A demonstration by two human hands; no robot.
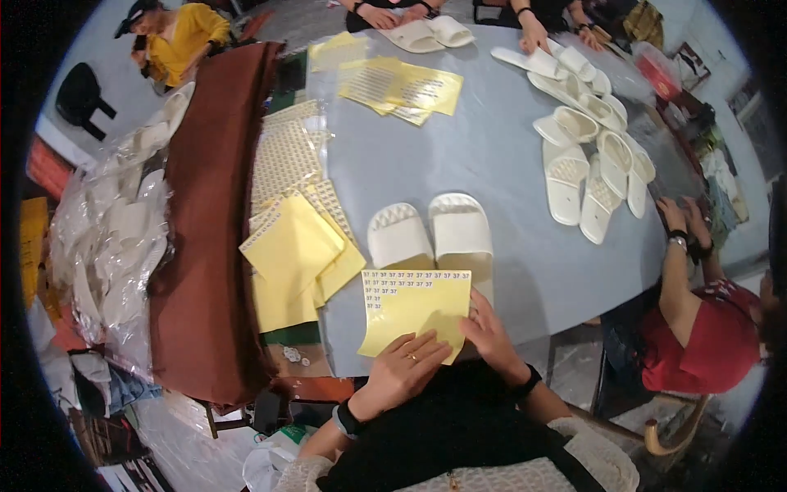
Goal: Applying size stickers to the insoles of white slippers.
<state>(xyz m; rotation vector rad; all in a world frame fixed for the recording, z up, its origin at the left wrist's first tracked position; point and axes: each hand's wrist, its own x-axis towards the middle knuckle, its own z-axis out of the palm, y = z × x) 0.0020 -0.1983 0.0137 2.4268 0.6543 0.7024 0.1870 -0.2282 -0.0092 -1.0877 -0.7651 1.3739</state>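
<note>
A yellow sticker sheet [398, 322] with rows of small printed white labels along its top is held in front of me. My right hand [494, 339] grips its right edge, thumb and fingers closed on it. Across its lower part lies my left hand [406, 365], a ring on one finger and the fingers stretched out flat over the sheet. Directly behind the sheet, a pair of white slippers, the left slipper [398, 231] and the right slipper [461, 223], stands on the grey table [393, 160]. The sheet hides their near ends.
More yellow sheets [295, 242] overlap at left, with others [402, 84] farther back. Several white slippers [566, 184] crowd the right side. A brown cloth-covered surface [209, 221] borders the left, beside bagged slippers [115, 254]. A co-worker in red [705, 344] sits at right; others work across.
</note>
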